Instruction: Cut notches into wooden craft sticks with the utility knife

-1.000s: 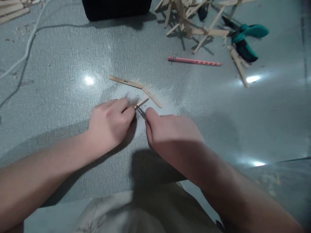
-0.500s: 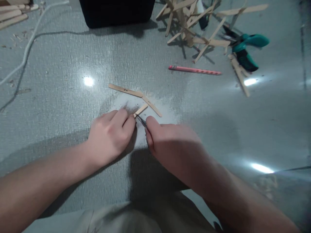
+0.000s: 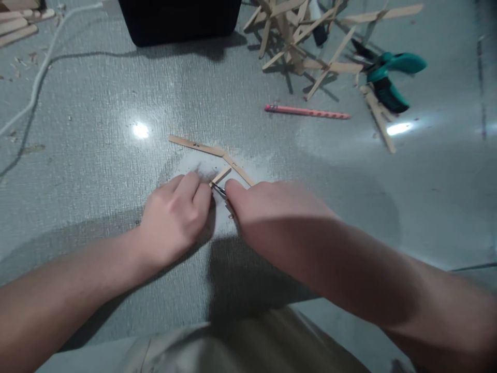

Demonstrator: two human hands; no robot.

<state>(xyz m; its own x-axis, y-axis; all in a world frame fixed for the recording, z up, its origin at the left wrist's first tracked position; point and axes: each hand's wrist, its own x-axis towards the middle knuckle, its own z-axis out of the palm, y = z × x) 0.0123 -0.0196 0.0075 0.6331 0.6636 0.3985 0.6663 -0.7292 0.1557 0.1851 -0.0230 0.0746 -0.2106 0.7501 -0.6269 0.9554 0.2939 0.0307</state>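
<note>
My left hand (image 3: 176,212) is closed on one end of a short wooden stick (image 3: 222,174), whose other end points up and right. Closed too, my right hand (image 3: 256,207) grips a thin dark metal tool (image 3: 219,190); its tip touches the stick beside my left fingers. What kind of tool it is I cannot make out. Just beyond my hands lie two flat sticks end to end at an angle, a left one (image 3: 196,145) and a right one (image 3: 238,169), both with small dark marks. Pale dust (image 3: 202,163) covers the table around them.
A black box (image 3: 180,20) stands at the back. Right of it are a frame of crossed wooden sticks (image 3: 295,49), green-handled pliers (image 3: 388,77) and a pink pencil (image 3: 306,111). A white cable (image 3: 37,85) and more sticks (image 3: 17,31) lie at the left.
My right hand has moved slightly up and left with the tool, and its forearm has swung up at the right. The whole view has shifted a little.
</note>
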